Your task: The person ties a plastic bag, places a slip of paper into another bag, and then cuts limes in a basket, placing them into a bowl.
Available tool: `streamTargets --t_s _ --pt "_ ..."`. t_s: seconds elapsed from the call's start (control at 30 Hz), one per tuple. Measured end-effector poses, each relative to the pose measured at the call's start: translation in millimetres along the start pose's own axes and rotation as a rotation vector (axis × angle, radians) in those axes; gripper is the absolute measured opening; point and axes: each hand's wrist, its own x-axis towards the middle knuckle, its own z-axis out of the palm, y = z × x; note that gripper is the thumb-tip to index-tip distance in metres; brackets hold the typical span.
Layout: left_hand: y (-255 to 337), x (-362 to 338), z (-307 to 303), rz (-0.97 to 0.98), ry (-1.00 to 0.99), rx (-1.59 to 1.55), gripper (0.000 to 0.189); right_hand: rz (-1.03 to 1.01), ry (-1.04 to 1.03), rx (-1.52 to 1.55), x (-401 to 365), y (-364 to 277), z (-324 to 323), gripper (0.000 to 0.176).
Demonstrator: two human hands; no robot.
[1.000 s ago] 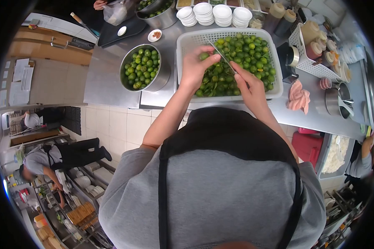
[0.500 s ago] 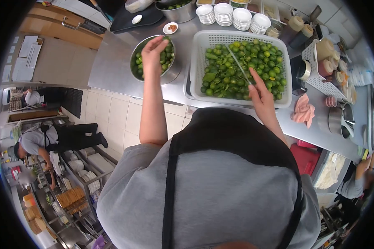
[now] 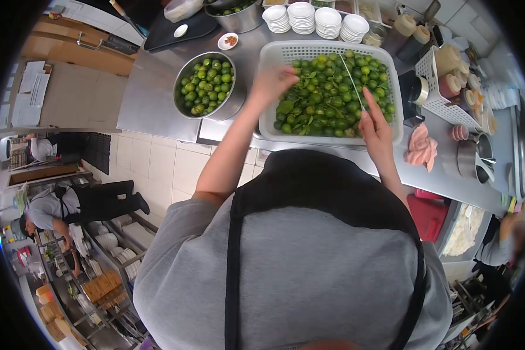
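My right hand (image 3: 377, 123) is closed on the handle of a thin-bladed knife (image 3: 352, 80), with the index finger stretched along it. The blade slants over small green limes (image 3: 326, 99), some with leaves, heaped in a white perforated plastic basket (image 3: 266, 111). Blurred by motion, my left hand (image 3: 272, 85) reaches over the basket's left side, its fingertips close to the limes; whether it holds anything is not visible. To the left stands a steel pot (image 3: 235, 102) with more limes (image 3: 207, 81) in it.
Behind the basket are stacks of small white dishes (image 3: 328, 22). A small dish with reddish bits (image 3: 228, 41) sits behind the pot. On the right lie a pink cloth (image 3: 421, 149) and a white crate (image 3: 443, 87) of sauce bottles. A co-worker (image 3: 70, 204) stands at shelving, far left.
My left hand has moved right, from above the steel pot to the basket's left side. My right hand keeps the knife over the basket, shifted slightly. The whole view has shifted a little.
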Motion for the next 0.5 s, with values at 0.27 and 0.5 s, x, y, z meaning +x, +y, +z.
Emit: streamTargets --t_s 0.27,0.5 --pt "13.6 4.8 66.0 0.102 -0.076 0.129 0.03 0.102 -0.031 -0.085 -3.1 16.5 -7.9 0.036" --pt "49.3 -7.0 -12.8 -0.215 -0.107 -1.062 0.03 -0.066 -0.014 0.002 -3.6 11.2 0.6 0.034"
